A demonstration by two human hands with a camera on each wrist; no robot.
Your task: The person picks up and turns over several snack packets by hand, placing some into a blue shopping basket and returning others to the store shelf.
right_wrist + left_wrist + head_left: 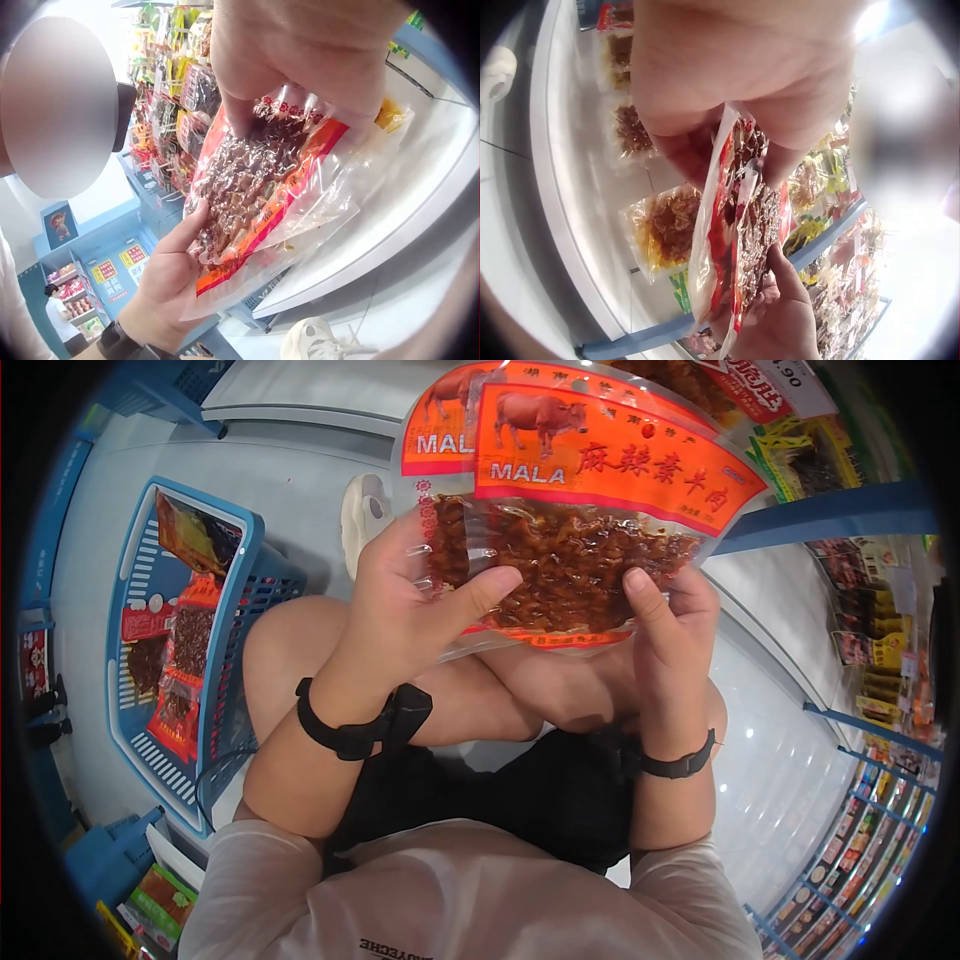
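Note:
Two clear packets of dark brown, glossy food with orange-red labels are held up before the lap in the head view. The front packet (590, 555), marked MALA with a picture of a cow, overlaps the rear packet (437, 455), which shows at the left and top. My left hand (415, 600) grips the left side, its thumb over the front. At the lower right corner my right hand (678, 625) pinches, thumb on the front and fingers behind. Both hands also show on the packets (247, 180) in the right wrist view, where the clear margins fan apart.
A blue basket (253, 540) with several food packets stands on the floor at left. White shelving (300, 415) lies ahead, with more packets (667, 225) on it. Racks of goods (850, 830) line the right. Another person (60, 319) stands in the background.

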